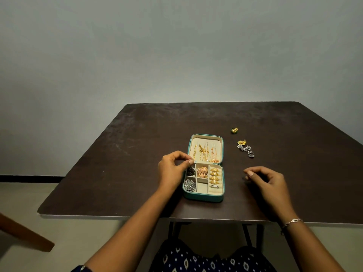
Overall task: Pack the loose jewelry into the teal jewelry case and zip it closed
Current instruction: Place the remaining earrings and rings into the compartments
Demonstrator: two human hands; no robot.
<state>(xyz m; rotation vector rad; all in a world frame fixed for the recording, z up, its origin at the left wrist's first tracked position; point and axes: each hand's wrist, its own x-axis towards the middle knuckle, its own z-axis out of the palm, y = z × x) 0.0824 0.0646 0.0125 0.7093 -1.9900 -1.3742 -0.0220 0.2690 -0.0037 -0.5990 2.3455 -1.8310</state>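
Head view: teal jewelry case [202, 197] lies open mid-table [121, 163], lid flat behind with gold chains [206, 154], base compartments holding gold rings [214, 175] and silver pieces. Left hand [170, 169] at the case's left edge by the hinge, thumb and forefinger pinching a small pale piece [194, 161]. Right hand [269, 182] right of the case, fingers loosely curled; cannot tell if it holds anything. Loose green-gold earring [234, 130], gold earring [241, 142] and silver earrings [246, 150] sit far right of the case.
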